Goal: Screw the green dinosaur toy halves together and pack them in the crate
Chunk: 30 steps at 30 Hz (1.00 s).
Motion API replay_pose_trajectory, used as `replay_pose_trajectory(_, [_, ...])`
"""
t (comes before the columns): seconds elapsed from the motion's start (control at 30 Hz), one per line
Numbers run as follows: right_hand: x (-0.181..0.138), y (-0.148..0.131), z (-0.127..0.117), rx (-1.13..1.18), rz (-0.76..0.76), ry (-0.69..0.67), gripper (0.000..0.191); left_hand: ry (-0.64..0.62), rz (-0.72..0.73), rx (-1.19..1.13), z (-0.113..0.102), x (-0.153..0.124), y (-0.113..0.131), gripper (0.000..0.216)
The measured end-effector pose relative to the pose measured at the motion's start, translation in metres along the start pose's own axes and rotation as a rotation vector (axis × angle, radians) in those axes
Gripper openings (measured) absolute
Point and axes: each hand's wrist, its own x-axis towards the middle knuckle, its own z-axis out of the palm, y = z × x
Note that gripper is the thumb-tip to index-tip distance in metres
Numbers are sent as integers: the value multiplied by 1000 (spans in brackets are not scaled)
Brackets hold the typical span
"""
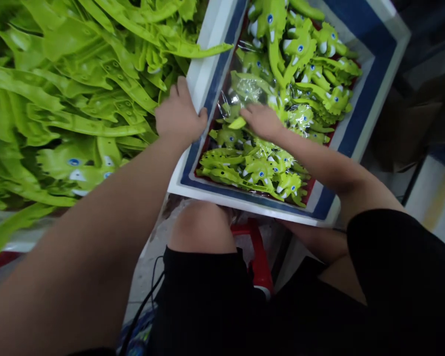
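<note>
My right hand reaches into a white tray with a blue inner border. Its fingers are closed, and the pointed end of a green plastic toy dinosaur sticks out from under them; the rest is hidden. Around that hand lie several finished green toy dinosaurs with blue eyes and white horns, on clear plastic film. My left hand is at the tray's left rim, thumb over the border and fingers bent down on the outer side, beside a heap of green plastic dinosaur parts.
The heap fills a pale container at the left, with one part poking over its front edge. My knee is just below the tray. A red frame and a black cable are lower down. Brown cardboard lies in shadow at right.
</note>
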Motion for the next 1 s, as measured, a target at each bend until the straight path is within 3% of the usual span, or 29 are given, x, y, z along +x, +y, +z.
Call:
replay_pose_trajectory(0.17, [-136, -46, 17, 138, 141, -457, 46, -14, -25, -5, -7, -6, 7, 89])
replay_pose_trajectory(0.23, [-170, -55, 36, 155, 141, -549, 48, -2, -10, 5, -6, -6, 8, 88])
replay_pose_trajectory(0.3, [-182, -52, 51, 204, 125, -612, 56, 9, -6, 20, -4, -6, 8, 89])
replay_pose_trajectory(0.37, [-172, -33, 56, 277, 107, -622, 60, 21, -17, 36, -2, -5, 7, 90])
replay_pose_trajectory(0.43, [-143, 3, 48, 336, 119, -546, 52, 29, -30, 45, 0, -4, 7, 90])
replay_pose_trajectory(0.53, [-84, 78, 26, 313, 281, -258, 43, 31, -41, 66, 1, -4, 10, 88])
replay_pose_trajectory(0.63, [-35, 156, 11, 152, 604, 63, 73, 31, -75, 111, 2, -5, 15, 86])
replay_pose_trajectory(0.73, [-8, 208, 13, 143, 696, -11, 100, 30, -109, 141, 4, -3, 16, 89])
replay_pose_trajectory(0.87, [-5, 226, 25, 144, 672, -145, 113, 45, -116, 138, 8, 1, 13, 88])
replay_pose_trajectory(1.0, [-26, 223, 23, 203, 543, -155, 86, 60, -125, 134, 10, 2, 13, 88])
